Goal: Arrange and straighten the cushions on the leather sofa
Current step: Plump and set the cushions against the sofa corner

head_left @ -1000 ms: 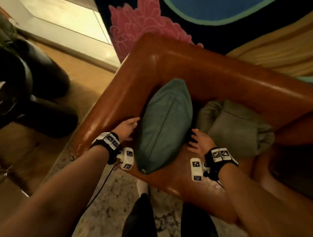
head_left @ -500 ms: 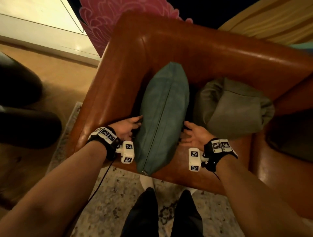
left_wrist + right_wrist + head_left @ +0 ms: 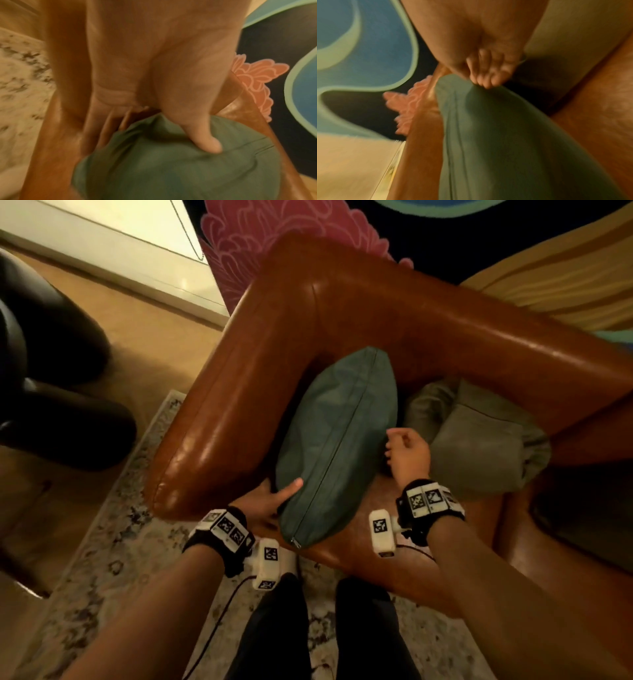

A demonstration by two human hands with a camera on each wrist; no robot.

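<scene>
Right hand lifted, seemingly pinching teal cushion | plump, zipped | left hand grips it

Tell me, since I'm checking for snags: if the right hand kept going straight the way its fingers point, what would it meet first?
Probably the teal cushion. The right hand has its fingers curled toward that cushion's right side, and the right wrist view shows the fingertips already at its fabric. Actual contact is blurred.

I see a teal zippered cushion standing on edge in the brown leather sofa corner, just beside a slumped, crumpled olive cushion.
</scene>
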